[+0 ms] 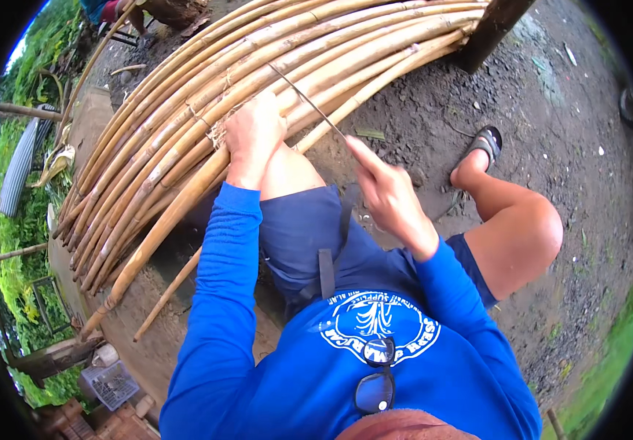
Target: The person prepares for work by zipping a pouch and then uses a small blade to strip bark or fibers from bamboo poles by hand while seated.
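Observation:
A row of long, pale yellow bamboo poles (192, 110) lies across the upper left, bowed by the lens. My left hand (255, 138) is closed around the nearest bamboo pole (162, 220), just above my bare knee. Frayed shavings (217, 133) stick out beside its knuckles. In my right hand (390, 189) is a knife (308, 100) with a long, thin, dark blade. My index finger stretches along it, and the handle is hidden in my grip. The blade slants up and left over the poles, its tip beyond my left hand; whether it touches them I cannot tell.
A dark wooden post (494, 33) stands at the poles' right end. My sandalled foot (478, 154) rests on dark, gritty ground. A thinner stick (168, 295) lies below the poles. A pale plastic crate (111, 384) sits at lower left. Part of another person (111, 10) shows at top left.

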The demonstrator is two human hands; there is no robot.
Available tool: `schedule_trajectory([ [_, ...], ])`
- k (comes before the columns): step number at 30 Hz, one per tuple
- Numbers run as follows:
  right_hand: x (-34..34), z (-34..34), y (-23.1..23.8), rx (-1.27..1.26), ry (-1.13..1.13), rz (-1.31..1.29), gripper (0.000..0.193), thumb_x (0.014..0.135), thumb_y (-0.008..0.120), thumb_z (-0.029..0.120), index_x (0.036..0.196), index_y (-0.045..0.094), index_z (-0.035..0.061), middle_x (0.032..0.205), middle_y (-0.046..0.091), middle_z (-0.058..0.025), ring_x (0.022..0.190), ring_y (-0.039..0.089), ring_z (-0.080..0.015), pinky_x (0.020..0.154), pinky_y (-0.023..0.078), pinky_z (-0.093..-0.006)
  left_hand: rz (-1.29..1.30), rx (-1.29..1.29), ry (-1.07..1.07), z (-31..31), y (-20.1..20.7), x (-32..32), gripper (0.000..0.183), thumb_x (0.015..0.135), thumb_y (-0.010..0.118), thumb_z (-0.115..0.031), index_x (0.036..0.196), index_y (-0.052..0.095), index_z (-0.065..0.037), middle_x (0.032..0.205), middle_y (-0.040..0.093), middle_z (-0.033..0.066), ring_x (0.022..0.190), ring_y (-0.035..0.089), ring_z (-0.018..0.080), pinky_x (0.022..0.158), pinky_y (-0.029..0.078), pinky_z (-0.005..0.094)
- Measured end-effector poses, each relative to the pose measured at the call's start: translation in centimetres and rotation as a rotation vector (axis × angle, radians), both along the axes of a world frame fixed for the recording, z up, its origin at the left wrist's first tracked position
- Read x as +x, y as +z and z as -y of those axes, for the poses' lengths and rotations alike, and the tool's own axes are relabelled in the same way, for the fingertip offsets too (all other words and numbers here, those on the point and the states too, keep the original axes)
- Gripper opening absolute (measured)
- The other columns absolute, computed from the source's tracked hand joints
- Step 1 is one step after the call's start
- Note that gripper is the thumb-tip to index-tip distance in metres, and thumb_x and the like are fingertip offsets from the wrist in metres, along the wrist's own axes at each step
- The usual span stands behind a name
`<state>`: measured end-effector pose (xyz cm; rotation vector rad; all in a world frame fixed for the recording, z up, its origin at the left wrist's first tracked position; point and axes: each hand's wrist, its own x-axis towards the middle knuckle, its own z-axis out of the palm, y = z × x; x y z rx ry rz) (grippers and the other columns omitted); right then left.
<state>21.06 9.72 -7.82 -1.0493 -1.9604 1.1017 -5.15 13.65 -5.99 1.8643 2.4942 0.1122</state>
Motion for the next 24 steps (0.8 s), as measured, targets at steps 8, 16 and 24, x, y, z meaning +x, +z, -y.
schedule_trajectory([
  [8,-3.6,-3.4,0.7,0.095,0.029,-0.049,0.045,0.104,0.058,0.006,0.149,0.059,0.0038,0.092,0.068,-0.0334,0.090,0.072,-0.0495,0.075,0.058,-0.0509,-0.051,0.107,-0.039,-0.5,-0.6,0.9,0.014,0.095,0.066,-0.019,0.099,0.074,-0.009,0.092,0.078,0.0211,0.088,0.078,0.0411,0.078,0.062,0.0540],
  [16,-2.8,-3.0,0.8,0.089,0.005,-0.056,0.047,0.103,0.056,0.006,0.150,0.057,0.0040,0.093,0.070,-0.0340,0.088,0.071,-0.0503,0.075,0.057,-0.0558,-0.075,0.137,-0.018,-0.2,-0.9,1.0,0.012,0.096,0.067,-0.018,0.100,0.073,-0.008,0.088,0.078,0.0198,0.085,0.078,0.0382,0.076,0.063,0.0515],
  [24,-3.3,-2.9,1.0,0.131,0.053,-0.057,0.046,0.103,0.057,0.008,0.149,0.059,0.0054,0.098,0.070,-0.0334,0.089,0.072,-0.0499,0.078,0.058,-0.0550,-0.054,0.057,0.040,0.2,-0.6,1.2,0.014,0.098,0.062,-0.016,0.105,0.068,-0.007,0.093,0.077,0.0244,0.091,0.078,0.0427,0.081,0.061,0.0569],
])
